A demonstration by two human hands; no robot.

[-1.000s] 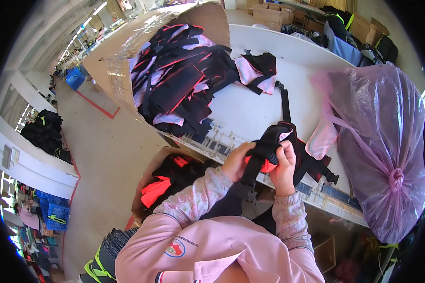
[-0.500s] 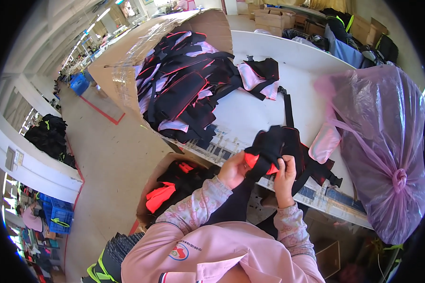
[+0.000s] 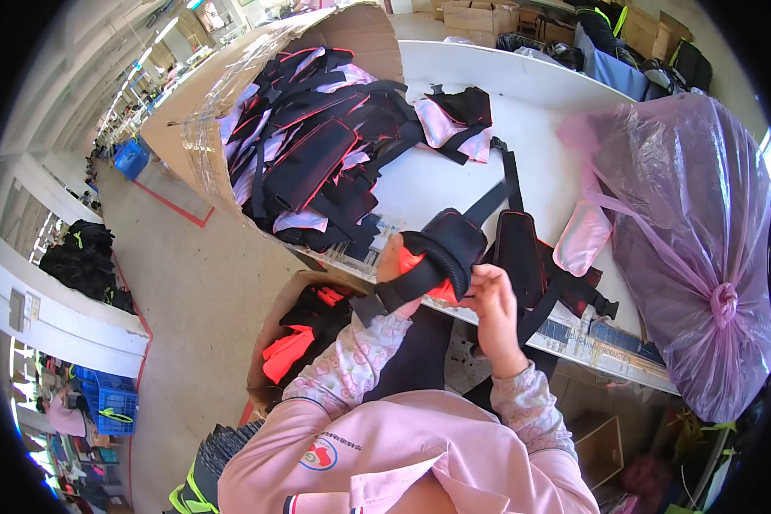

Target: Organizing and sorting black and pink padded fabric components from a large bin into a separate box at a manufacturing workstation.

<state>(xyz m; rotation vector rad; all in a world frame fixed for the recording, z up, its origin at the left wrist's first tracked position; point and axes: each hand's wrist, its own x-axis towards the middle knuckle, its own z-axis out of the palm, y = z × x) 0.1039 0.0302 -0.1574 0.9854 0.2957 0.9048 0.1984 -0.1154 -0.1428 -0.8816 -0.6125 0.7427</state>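
Both hands hold the black padded strap, lying lower-left to upper-right.

The palm of the left hand is hidden behind the black padded piece, and most of that piece's red-orange lining is covered by both hands. The fingertips of the right hand are tucked out of sight against the piece. The lower part of the cardboard box under the table is blocked by the pink sleeve. The contents of the purple plastic bag cannot be made out. Far-left figures are too small to tell.
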